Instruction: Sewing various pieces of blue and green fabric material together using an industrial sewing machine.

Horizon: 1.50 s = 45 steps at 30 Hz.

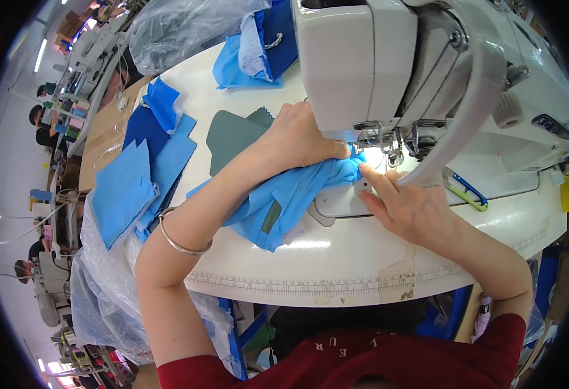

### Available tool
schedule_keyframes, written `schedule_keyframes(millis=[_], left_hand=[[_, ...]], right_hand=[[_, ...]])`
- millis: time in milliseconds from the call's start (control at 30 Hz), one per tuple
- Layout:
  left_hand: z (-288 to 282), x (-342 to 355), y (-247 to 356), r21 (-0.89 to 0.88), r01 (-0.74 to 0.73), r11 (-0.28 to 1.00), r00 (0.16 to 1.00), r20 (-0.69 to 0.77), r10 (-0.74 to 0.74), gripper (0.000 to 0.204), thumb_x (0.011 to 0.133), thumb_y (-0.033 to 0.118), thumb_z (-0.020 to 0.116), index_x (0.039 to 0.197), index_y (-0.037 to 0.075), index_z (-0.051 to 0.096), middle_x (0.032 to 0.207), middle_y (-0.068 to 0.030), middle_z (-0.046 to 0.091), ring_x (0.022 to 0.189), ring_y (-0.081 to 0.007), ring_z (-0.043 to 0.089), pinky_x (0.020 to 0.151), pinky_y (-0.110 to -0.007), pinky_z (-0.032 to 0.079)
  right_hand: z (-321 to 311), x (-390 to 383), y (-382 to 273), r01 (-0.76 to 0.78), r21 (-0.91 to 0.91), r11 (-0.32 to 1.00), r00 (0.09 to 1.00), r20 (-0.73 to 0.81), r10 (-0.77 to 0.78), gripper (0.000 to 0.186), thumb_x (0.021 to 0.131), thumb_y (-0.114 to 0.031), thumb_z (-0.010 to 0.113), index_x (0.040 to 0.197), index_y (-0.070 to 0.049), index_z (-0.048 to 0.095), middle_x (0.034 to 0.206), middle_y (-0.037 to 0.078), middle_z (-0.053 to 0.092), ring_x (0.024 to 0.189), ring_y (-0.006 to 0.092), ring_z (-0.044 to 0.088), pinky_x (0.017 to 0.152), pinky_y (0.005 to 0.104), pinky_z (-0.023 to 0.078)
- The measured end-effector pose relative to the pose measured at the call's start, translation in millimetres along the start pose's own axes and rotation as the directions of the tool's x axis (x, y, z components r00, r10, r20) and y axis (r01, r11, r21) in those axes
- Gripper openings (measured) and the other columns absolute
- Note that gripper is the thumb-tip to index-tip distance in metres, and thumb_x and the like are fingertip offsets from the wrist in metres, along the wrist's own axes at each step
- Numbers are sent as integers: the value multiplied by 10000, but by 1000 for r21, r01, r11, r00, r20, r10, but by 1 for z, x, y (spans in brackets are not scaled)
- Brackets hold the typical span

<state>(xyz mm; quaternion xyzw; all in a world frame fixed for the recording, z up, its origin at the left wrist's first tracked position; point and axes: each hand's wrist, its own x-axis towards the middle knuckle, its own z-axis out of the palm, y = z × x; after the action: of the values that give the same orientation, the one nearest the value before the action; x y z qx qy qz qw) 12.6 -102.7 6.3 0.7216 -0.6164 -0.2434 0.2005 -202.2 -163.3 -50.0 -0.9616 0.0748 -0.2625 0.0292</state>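
Note:
A light blue fabric piece [297,191] lies bunched on the table, its far right end under the lit presser foot [361,148] of a white sewing machine [355,65]. My left hand [307,139] is closed on the far edge of this fabric, thumb close to the foot; its other fingertips are partly hidden behind the machine head. A small dark green patch [271,216] shows on the cloth. From the right, my right hand [411,204] reaches in with its index finger stretched to the fabric's edge near the needle. Its thumb stands apart, below the index finger.
Grey-green fabric pieces [232,139] lie beyond my left forearm. Blue fabric pieces [125,188] are stacked at the left, and more blue cloth [248,58] sits at the back. Thread snips [466,190] rest right of the machine bed. Clear plastic [103,292] hangs at the left.

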Motion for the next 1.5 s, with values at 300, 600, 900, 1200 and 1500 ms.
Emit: schedule_keyframes(millis=[300,600,900,1200,1500], left_hand=[[1,6,-8,21,13,1000,999,43,-14,415,631,289,739,976,62,697,897,-180,688,872,-347,657,810,-409,517],[-9,7,-8,33,-3,999,998,68,0,472,623,301,770,1031,77,688,948,-181,695,923,-359,656,858,-406,520],[-4,14,-23,29,-99,995,995,-5,99,461,615,313,799,962,29,689,911,-162,706,871,-344,673,819,-391,533],[-4,17,-25,59,-126,990,992,-11,127,480,622,325,811,971,18,692,894,-170,708,852,-338,680,809,-385,536],[-14,13,-16,33,-135,990,990,-46,136,481,652,363,804,987,37,690,878,-213,694,841,-369,673,777,-411,532]], right_hand=[[-2,3,-1,25,-33,999,1000,5,-25,341,847,-267,694,1123,-73,645,589,7,560,439,150,548,378,305,416],[0,2,-1,43,-23,999,999,11,-43,379,835,-245,705,1155,-53,638,598,-12,487,434,137,469,367,301,377],[-2,-3,-5,-38,-61,997,993,113,45,395,843,-244,694,1207,-105,624,708,-22,528,578,123,554,507,315,393],[-2,-3,-5,-49,-61,997,992,115,56,403,851,-252,688,1221,-112,613,709,-26,534,573,122,549,504,313,396],[-1,-6,-3,-55,-27,998,991,118,58,405,846,-240,693,1221,-115,609,712,-23,532,563,125,543,509,315,401]])
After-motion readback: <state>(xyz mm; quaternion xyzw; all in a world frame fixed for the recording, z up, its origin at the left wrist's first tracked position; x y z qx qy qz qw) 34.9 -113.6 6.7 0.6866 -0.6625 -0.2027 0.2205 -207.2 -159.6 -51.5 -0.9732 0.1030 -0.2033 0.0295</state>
